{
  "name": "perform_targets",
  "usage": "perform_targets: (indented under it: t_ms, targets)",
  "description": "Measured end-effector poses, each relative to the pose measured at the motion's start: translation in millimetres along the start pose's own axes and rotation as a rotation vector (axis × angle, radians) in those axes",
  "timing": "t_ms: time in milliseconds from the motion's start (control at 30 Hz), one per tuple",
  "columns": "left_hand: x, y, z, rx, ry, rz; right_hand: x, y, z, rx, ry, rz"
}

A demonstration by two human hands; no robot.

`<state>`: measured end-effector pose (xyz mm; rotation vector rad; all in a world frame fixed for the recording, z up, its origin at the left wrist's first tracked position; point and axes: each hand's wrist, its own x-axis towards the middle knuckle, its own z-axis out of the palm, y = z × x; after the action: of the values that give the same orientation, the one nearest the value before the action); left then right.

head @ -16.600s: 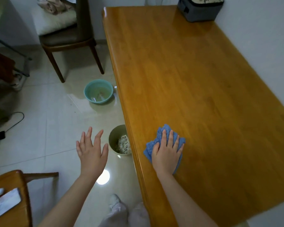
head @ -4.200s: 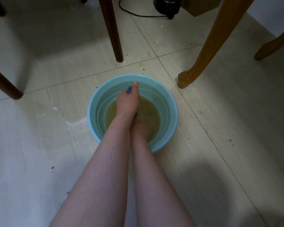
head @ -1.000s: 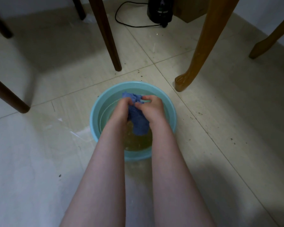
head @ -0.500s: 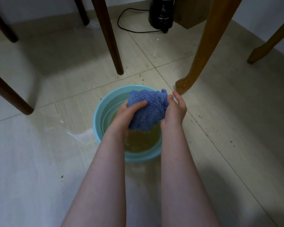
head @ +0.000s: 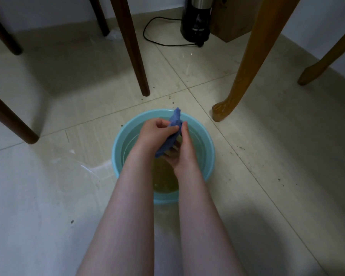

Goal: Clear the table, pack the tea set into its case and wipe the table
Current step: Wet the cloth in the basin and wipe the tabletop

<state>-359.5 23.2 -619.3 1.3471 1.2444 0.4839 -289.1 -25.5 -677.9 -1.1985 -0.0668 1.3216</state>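
A light blue basin (head: pixel 205 140) with yellowish water stands on the tiled floor in front of me. Both my hands are above it, holding a wet blue cloth (head: pixel 174 121) twisted into a roll. My left hand (head: pixel 154 132) grips the upper part of the cloth, whose tip sticks up past my fingers. My right hand (head: pixel 179 150) is curled round the lower part, palm partly turned up. The table top and the tea set case are out of view.
A light wooden table leg (head: pixel 245 64) stands just right of the basin, another (head: pixel 327 54) further right. Dark chair legs (head: pixel 133 46) rise behind and left. A black appliance (head: pixel 196 18) with a cord and a cardboard box sit by the wall. Water lies on the floor left of the basin.
The cloth was a loose bundle lifted out of the water; now it is twisted tight between both hands, the left hand over its top and the right below.
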Motion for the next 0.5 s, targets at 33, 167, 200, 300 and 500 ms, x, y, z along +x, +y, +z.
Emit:
perform_targets:
  t_ms: [33,167,200,300,500]
  targets:
    - [-1.0,-0.6,1.9,-0.027,-0.015,-0.028,-0.3,-2.7,1.9,0.082,-0.084,0.021]
    - [13.5,-4.1,2.9,0.021,0.262,0.134,17.9,-5.9,3.2,0.158,-0.166,-0.063]
    - [19.8,-2.9,1.5,0.05,0.378,0.2,24.7,-5.6,4.9,0.193,-0.112,-0.093]
    - [28.5,10.1,3.6,-0.055,0.553,0.251,37.5,-10.5,12.6,0.475,-0.008,-0.057]
    - [5.5,36.1,7.4,-0.438,0.766,0.049,15.4,-42.1,23.2,0.708,-0.017,0.127]
